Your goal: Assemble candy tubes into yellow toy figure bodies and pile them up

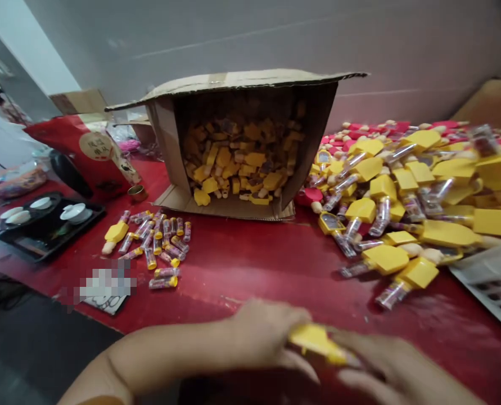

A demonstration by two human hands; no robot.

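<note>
- Left hand (271,332): is holding 1 yellow piece (311,338) by its wide end, thumb and fingers clamping on it.
- Right hand (377,363): is reaching around the narrow end, where a clear tube part is showing between finger and thumb; blurred, can't tell if these are pinching or just touching.
- Yellow piece: is sitting between the 2 hands, over the near edge of the red table (233,253), wide end pointing left.
- Cardboard box (163,135): is lying on its side at far center, opening facing near, more yellow parts (254,160) filling the lower inside.
- Yellow pile (387,259): is spreading over the right side, many pieces showing clear tubes; pink-red pieces (355,135) are lying along its far side.
- White basket (478,270): is standing at the right edge, just beside the pile.
- Loose tubes (150,257): are lying in a cluster left of center, with yellow ends; 1 yellow item with a pale knob (116,232) is resting at the cluster's left.
- Patterned card (109,302): is lying near left, partly pixelated.
- Black tray (43,241): is holding white cups (73,212) at left.
- Red bag (71,135): is standing far left, small brass cup (137,193) sitting just beside it.
</note>
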